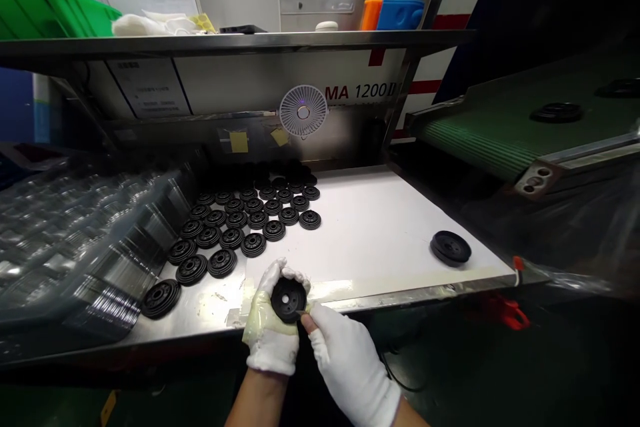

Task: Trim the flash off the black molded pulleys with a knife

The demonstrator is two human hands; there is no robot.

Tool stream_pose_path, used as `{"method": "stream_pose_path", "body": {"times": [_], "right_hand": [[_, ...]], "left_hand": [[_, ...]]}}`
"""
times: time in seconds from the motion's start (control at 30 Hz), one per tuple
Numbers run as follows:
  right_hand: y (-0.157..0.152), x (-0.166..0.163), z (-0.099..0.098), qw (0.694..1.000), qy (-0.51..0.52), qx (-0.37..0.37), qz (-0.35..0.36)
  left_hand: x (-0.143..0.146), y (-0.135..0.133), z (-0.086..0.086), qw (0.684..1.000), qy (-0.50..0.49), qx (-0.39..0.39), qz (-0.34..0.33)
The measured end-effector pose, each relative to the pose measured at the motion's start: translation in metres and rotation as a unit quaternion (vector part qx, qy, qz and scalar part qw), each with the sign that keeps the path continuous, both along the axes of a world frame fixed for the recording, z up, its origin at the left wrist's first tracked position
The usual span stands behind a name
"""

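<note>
A round black plastic wheel (289,299) with a hole in its middle is gripped in my left hand (271,333), which wears a white glove with a yellowish patch over the palm. The wheel is tilted so its face points up at me. My right hand (345,357), also in a white glove with a bare fingertip, is closed at the wheel's lower right edge. A thin blade-like tip shows between its fingers; the rest of that tool is hidden. Rows of similar black wheels (231,238) lie on the table beyond my left hand.
Clear plastic trays (150,260) are stacked at left. Another black wheel (451,248) lies on the white sheet (370,233) at right. A green conveyor belt (480,123) carries dark parts. A small fan (303,111) hangs under the metal shelf (240,43). Red-handled cutters (510,312) hang at the right edge.
</note>
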State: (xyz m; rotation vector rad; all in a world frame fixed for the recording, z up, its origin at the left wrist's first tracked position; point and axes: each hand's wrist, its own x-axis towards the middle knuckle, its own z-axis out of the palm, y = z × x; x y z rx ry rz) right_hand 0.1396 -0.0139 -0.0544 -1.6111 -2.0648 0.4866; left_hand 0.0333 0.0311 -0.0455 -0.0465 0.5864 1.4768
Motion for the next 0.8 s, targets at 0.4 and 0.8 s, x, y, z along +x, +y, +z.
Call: {"method": "stream_pose_path", "body": {"times": [0.4,0.8], "right_hand": [[0.007,0.005,0.003,1.000,0.021,0.006,0.014],[-0.002,-0.006,0.001,1.000,-0.012,0.018,0.007]], "left_hand": [[-0.009,-0.010,0.007,0.995,0.062,0.031,-0.072],[0.003,0.006,0.000,1.000,-0.007,-0.001,0.025]]}}
